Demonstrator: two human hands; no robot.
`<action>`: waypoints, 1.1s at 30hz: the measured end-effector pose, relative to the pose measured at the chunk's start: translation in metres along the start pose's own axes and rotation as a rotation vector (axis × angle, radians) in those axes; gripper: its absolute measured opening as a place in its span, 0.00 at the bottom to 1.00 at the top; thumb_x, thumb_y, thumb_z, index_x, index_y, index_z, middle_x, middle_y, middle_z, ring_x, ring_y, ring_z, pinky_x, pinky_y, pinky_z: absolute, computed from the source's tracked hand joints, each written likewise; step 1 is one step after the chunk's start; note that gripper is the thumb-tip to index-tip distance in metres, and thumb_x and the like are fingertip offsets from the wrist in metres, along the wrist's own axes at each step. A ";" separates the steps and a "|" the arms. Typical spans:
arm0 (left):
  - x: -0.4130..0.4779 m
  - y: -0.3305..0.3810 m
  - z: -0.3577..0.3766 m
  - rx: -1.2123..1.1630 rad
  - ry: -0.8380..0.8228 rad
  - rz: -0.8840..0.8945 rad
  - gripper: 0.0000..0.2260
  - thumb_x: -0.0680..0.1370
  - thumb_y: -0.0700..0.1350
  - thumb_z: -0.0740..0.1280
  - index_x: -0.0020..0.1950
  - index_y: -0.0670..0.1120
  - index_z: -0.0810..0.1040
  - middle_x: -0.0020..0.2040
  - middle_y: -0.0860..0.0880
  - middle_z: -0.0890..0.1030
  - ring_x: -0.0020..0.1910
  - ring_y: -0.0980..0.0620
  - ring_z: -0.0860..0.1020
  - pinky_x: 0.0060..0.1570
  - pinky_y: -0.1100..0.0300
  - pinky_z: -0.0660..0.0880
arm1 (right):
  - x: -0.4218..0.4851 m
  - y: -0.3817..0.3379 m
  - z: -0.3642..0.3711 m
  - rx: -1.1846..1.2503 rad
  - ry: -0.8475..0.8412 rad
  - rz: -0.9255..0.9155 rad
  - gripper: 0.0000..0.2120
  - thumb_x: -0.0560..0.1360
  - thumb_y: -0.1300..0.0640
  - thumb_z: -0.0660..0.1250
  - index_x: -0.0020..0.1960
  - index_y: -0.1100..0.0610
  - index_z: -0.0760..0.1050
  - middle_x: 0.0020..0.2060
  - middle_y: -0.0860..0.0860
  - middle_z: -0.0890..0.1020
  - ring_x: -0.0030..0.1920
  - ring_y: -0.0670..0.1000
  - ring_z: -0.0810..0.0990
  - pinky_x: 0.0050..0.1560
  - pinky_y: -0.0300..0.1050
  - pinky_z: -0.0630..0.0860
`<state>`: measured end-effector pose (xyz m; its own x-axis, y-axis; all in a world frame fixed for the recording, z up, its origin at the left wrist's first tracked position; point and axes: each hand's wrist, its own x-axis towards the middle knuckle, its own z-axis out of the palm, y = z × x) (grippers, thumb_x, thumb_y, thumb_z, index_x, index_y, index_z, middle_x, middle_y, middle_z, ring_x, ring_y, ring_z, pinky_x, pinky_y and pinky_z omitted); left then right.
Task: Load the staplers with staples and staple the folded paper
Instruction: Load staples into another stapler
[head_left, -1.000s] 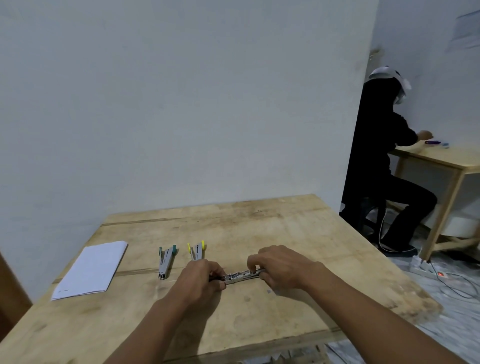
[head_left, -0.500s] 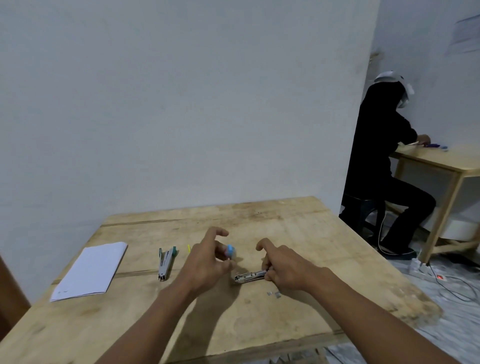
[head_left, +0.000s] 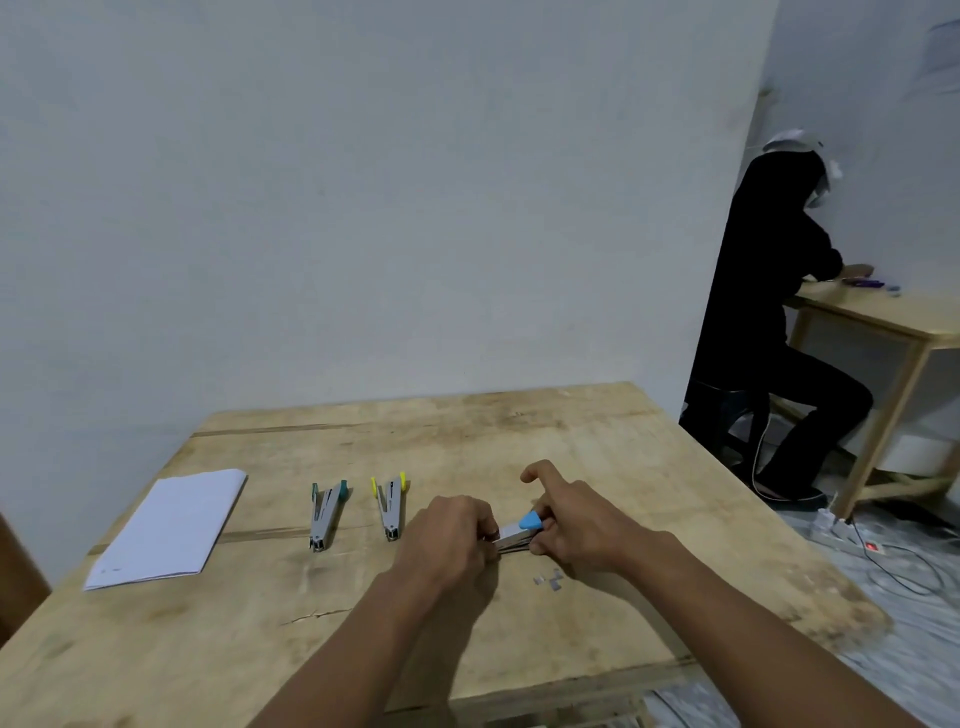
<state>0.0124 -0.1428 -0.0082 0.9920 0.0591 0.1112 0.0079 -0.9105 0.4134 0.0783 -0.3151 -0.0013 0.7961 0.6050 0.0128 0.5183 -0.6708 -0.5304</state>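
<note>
Pinches the blue stapler (head_left: 519, 531) at both ends, low over the wooden table (head_left: 519, 426): left hand (head_left: 447, 540) curled round the front end, right hand (head_left: 576, 525) gripping the blue-tipped rear, index finger raised. Half a second ago, held the top arm swung up in the left hand; now folded back down onto the base. Probably loaded and being closed. Leaves the teal stapler (head_left: 324, 514) and yellow stapler (head_left: 390, 506) splayed open just to the left, the folded paper (head_left: 166, 525) further left, apparently not yet stapled, and loose staples (head_left: 550, 579) near the right wrist.
</note>
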 end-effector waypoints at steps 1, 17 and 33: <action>0.001 0.002 -0.002 0.025 -0.007 0.004 0.07 0.73 0.44 0.69 0.50 0.51 0.83 0.47 0.49 0.83 0.45 0.47 0.80 0.44 0.54 0.77 | 0.000 0.000 -0.001 -0.003 0.001 -0.003 0.30 0.73 0.64 0.70 0.69 0.52 0.59 0.44 0.48 0.80 0.49 0.51 0.81 0.52 0.46 0.78; -0.006 0.009 -0.002 0.169 -0.050 0.012 0.09 0.78 0.43 0.63 0.58 0.48 0.76 0.54 0.46 0.80 0.51 0.46 0.78 0.52 0.52 0.76 | 0.006 -0.008 -0.001 -0.098 0.017 0.003 0.07 0.74 0.60 0.68 0.48 0.49 0.73 0.47 0.51 0.80 0.46 0.51 0.78 0.41 0.42 0.73; -0.043 -0.010 -0.040 -0.909 0.279 -0.292 0.05 0.77 0.40 0.68 0.46 0.48 0.83 0.31 0.54 0.81 0.38 0.48 0.84 0.51 0.50 0.79 | 0.036 -0.104 -0.019 0.610 0.309 0.053 0.15 0.67 0.60 0.77 0.52 0.56 0.77 0.33 0.50 0.75 0.37 0.50 0.77 0.40 0.45 0.76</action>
<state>-0.0353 -0.1203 0.0192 0.9005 0.4314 0.0554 0.0316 -0.1919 0.9809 0.0585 -0.2318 0.0704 0.9150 0.3672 0.1673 0.2801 -0.2797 -0.9183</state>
